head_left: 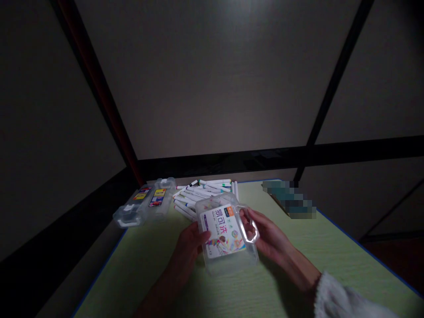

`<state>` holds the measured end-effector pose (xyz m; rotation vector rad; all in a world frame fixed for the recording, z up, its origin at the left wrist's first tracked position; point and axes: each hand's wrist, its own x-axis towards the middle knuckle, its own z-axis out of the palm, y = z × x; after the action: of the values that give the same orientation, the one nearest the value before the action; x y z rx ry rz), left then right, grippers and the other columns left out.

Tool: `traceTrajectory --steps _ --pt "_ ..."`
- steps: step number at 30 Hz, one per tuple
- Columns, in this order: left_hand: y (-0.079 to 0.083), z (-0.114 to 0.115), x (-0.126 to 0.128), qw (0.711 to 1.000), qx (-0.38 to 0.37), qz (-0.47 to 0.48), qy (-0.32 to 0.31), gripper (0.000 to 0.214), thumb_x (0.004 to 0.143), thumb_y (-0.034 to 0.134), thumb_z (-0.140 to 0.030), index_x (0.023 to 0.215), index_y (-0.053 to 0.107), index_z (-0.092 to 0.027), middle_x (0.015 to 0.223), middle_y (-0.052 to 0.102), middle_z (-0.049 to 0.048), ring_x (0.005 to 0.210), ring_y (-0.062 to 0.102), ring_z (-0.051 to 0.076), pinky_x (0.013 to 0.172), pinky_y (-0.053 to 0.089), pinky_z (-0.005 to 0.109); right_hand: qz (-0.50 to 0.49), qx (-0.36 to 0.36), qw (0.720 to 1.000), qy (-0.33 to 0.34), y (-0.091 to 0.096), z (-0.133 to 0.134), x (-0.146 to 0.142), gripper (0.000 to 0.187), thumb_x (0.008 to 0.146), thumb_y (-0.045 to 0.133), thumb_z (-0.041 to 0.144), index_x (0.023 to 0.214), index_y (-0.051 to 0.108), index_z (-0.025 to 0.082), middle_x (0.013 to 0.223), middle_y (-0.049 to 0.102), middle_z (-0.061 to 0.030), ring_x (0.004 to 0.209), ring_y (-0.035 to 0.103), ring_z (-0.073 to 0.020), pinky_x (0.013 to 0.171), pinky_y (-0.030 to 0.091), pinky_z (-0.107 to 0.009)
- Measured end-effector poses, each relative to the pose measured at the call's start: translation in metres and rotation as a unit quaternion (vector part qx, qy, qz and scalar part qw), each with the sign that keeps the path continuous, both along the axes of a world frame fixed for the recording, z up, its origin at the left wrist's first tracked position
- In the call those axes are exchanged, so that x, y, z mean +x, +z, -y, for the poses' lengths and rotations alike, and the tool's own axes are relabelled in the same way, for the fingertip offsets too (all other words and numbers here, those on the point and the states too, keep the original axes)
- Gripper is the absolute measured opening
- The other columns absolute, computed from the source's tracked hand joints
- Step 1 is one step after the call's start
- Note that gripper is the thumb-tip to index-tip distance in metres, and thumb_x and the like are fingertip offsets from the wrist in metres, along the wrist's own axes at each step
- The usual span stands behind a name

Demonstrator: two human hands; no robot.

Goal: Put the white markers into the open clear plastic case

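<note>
Both my hands hold a clear plastic marker case with a printed label and a handle, just above the green table. My left hand grips its left side, thumb on the front. My right hand grips the right side near the handle, fingers curled round it. Behind the case lies a pile of several white markers with coloured caps.
Two more clear plastic cases with colourful labels lie at the table's far left corner. A blurred object sits at the far right. The table has a blue edge. Dark walls and beams stand behind.
</note>
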<state>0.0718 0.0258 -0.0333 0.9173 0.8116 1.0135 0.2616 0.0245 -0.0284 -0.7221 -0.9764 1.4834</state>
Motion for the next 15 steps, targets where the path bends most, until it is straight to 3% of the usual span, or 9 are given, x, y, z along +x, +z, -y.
traceTrajectory --steps 3,8,11,15 --pt "-0.001 -0.001 -0.003 1.0 -0.022 0.012 -0.018 0.043 0.061 0.068 -0.025 0.098 0.056 -0.007 0.087 0.068 0.014 0.083 0.063 0.026 0.073 0.05 0.037 -0.03 -0.018 0.999 -0.012 -0.001 -0.002 -0.002 0.023 0.067 0.064 0.037 0.078 0.064 0.017 0.071 0.062 -0.0038 0.06 0.055 -0.0129 0.056 0.045 -0.026" --pt "0.003 0.0 -0.001 0.998 -0.026 0.039 0.044 0.04 0.061 0.068 -0.025 0.096 0.055 -0.011 0.094 0.067 0.0122 0.087 0.062 0.025 0.076 0.049 0.035 -0.045 -0.028 0.998 -0.018 -0.001 0.002 -0.01 0.035 0.063 0.068 0.037 0.093 0.063 0.019 0.098 0.063 -0.0069 0.087 0.058 -0.0199 0.078 0.045 -0.034" --pt "0.002 0.003 0.002 0.995 -0.001 0.06 0.073 0.044 0.06 0.07 -0.024 0.098 0.052 -0.013 0.101 0.064 0.0117 0.092 0.06 0.025 0.077 0.049 0.035 -0.025 -0.018 1.0 0.0 0.0 0.008 -0.019 0.041 0.063 0.069 0.032 0.101 0.056 0.023 0.103 0.061 -0.0043 0.088 0.058 -0.0189 0.077 0.045 -0.033" --pt "-0.001 0.003 0.005 0.995 0.015 0.08 0.059 0.055 0.054 0.073 -0.02 0.104 0.05 -0.015 0.104 0.062 0.0115 0.096 0.058 0.027 0.079 0.049 0.036 -0.003 -0.029 0.998 -0.064 0.004 0.012 -0.025 0.041 0.063 0.07 0.032 0.1 0.054 0.024 0.098 0.063 -0.0031 0.084 0.059 -0.0186 0.07 0.047 -0.031"
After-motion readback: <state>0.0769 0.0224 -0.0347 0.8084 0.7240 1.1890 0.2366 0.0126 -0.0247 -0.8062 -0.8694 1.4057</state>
